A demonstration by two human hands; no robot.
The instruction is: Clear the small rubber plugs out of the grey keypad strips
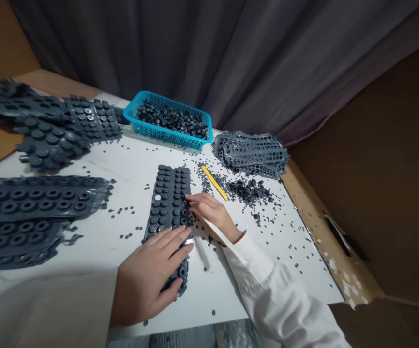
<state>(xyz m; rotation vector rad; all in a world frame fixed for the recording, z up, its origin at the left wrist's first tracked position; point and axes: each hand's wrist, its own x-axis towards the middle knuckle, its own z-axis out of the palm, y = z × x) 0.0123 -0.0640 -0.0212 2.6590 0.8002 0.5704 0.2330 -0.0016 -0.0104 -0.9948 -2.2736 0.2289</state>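
A dark curtain (pixel 195 48) hangs behind a white table (pixel 122 162), with brown board walls (pixel 369 193) to the sides. In the head view, the only one, a blue basket (pixel 158 132) of small dark pieces stands at the far edge. Studded mats (pixel 53 128) are heaped at the far left, ringed mats (pixel 38 203) lie nearer on that side, and holed mats (pixel 251 152) are stacked at the right. A yellow stick (pixel 214 182) lies beside a heap of bits (pixel 251 191); dots are strewn about.

The likely troubles: the sheet (pixel 171 198) could skid or twist if the flat hand pressed unevenly while the other pulled at the edge, a stud could tear if tugged askew, and loose dots could get trapped underneath.

The sheet lies lengthwise between the hands. The left hand (pixel 151 270) rests palm down across its near part, fingers spread, gripping nothing. The right hand (pixel 213 215) is at its right edge, fingers bent, the tips touching the studs; whether they pinch anything cannot be told. A pale strip (pixel 213 228) runs along that hand, unclear what.
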